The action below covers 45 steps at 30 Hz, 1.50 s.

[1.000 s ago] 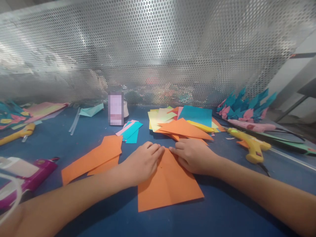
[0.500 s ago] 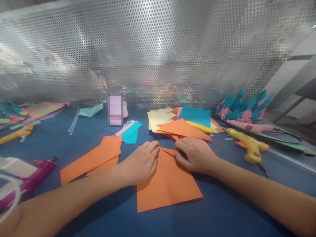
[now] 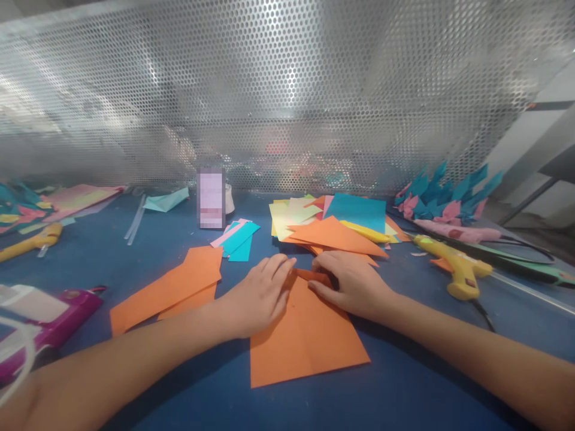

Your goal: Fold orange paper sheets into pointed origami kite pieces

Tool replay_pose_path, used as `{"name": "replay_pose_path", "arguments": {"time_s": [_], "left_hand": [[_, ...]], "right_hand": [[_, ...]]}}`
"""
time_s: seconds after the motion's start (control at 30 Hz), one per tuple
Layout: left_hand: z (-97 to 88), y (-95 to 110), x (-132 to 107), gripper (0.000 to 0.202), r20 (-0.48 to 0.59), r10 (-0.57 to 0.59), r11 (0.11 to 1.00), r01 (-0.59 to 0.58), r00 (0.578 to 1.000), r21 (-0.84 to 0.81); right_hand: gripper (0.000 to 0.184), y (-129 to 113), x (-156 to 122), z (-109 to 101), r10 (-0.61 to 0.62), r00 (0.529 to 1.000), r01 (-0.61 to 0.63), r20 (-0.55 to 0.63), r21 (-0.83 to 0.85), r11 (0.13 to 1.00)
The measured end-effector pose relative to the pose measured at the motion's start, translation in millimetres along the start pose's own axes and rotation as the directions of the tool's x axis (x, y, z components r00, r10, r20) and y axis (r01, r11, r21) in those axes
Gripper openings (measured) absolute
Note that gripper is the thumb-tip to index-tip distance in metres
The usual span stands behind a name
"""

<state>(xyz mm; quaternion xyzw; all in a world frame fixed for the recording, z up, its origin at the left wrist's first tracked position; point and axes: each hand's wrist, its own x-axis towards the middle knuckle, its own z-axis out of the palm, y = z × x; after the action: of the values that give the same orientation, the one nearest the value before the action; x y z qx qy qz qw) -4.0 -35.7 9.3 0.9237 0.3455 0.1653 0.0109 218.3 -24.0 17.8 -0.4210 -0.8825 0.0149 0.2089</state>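
Note:
A creased orange sheet of paper (image 3: 309, 329) lies in front of me, with a vertical fold line and a narrow fold along its far edge. My left hand (image 3: 260, 293) presses on its upper left side, fingers bent together and fingertips at the far edge. My right hand (image 3: 353, 281) grips the upper right part, with the thumb on top and curled fingers at the folded edge. The far corners of the sheet are partly hidden under both hands. Left of it lie orange folded pieces (image 3: 179, 284).
Beyond my hands sit an orange paper stack (image 3: 336, 233), a blue sheet (image 3: 354, 209) and blue strips (image 3: 242, 239). A phone (image 3: 211, 197) stands upright. A yellow glue gun (image 3: 465, 269) lies right, a magenta tool (image 3: 76, 308) left. A perforated metal panel (image 3: 287, 90) closes the back.
My right hand has shifted slightly left along the paper's far edge, its thumb moving inward. The fingers of my left hand have stretched a little to the right. The sheet stays in place.

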Motion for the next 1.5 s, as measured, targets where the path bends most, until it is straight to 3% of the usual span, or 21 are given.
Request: {"name": "replay_pose_path", "arguments": {"time_s": [0.2, 0.4, 0.57, 0.73, 0.93, 1.13, 1.33, 1.5], "left_hand": [[-7.3, 3, 4, 0.022, 0.02, 0.036, 0.999, -0.036, 0.999, -0.025], [-6.7, 4, 5, 0.019, 0.024, 0.051, 0.999, -0.051, 0.998, -0.015], [-11.6, 3, 4, 0.014, 0.07, 0.021, 0.998, -0.017, 0.997, -0.059], [-17.6, 0, 3, 0.045, 0.046, -0.051, 0.96, 0.062, 0.998, -0.273], [-14.2, -4, 3, 0.035, -0.044, -0.144, 0.914, 0.116, 0.989, -0.389], [-9.6, -14, 4, 0.028, -0.095, -0.297, 0.88, 0.234, 0.95, -0.413], [-9.9, -21, 3, 0.036, -0.046, -0.394, 0.843, 0.341, 0.918, -0.416], [-12.2, -22, -2, 0.031, -0.013, -0.476, 0.789, 0.421, 0.879, -0.447]], "right_hand": [[0.015, 0, 1, 3, -0.208, 0.977, 0.212, -0.052, 0.113, 0.971], [0.022, -2, 0, -8, -0.324, 0.945, 0.317, 0.038, 0.118, 0.941], [0.026, -2, 1, -6, -0.338, 0.941, 0.336, -0.01, 0.158, 0.929], [0.018, 0, 3, -2, -0.368, 0.929, 0.35, 0.036, 0.237, 0.906], [0.025, 0, 2, -5, -0.378, 0.92, 0.342, 0.107, 0.256, 0.904], [0.028, -2, 1, -5, -0.382, 0.914, 0.354, 0.136, 0.193, 0.915], [0.028, -5, 0, -7, -0.354, 0.911, 0.327, 0.21, 0.153, 0.933], [0.026, -7, -1, -7, -0.353, 0.908, 0.334, 0.225, 0.116, 0.935]]}}
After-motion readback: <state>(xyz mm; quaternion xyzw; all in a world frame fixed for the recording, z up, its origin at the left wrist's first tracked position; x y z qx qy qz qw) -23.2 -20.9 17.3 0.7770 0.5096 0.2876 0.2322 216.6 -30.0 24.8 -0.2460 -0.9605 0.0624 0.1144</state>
